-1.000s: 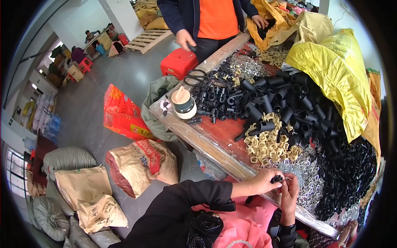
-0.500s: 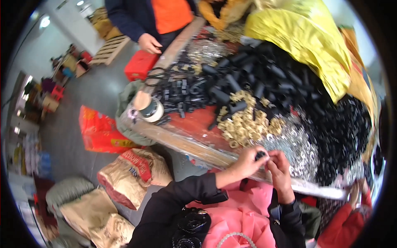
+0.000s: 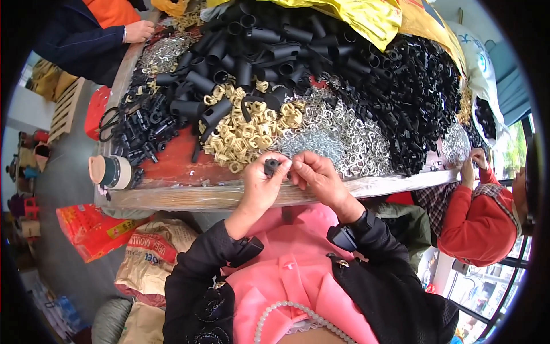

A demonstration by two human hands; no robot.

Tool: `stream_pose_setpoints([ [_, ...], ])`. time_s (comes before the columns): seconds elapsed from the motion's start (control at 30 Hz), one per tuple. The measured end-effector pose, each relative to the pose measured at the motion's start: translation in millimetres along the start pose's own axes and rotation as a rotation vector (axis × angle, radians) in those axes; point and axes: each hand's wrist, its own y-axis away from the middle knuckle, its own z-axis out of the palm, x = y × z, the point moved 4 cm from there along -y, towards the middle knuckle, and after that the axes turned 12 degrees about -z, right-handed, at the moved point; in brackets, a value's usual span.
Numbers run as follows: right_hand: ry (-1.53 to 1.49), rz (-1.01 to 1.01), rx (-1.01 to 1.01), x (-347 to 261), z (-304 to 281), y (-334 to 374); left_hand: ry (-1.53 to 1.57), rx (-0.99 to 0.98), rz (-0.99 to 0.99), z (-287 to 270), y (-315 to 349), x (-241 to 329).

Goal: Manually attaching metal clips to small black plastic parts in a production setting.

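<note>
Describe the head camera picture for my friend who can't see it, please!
A person's left hand holds a small black part at the edge of a red table, with the right hand close beside it. Beyond the hands lie heaps of gold pieces, silver pieces and black tubes. A lidded cup is at the left.

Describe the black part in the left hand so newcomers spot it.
Find the red-topped table, then the left hand beside the right hand at its near edge. The left hand grips a small black part; unlike the loose black pieces heaped beyond, this one is held.
</note>
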Motion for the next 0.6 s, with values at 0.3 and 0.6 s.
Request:
stream_pose_setpoints([
  [0.3,-0.049,-0.007,0.042,7,-6,5,0.141,-0.002,-0.145,9,-3,-15],
  [0.6,0.409,-0.134,0.092,1,-23,0,0.246,0.036,-0.176,6,-13,-9],
])
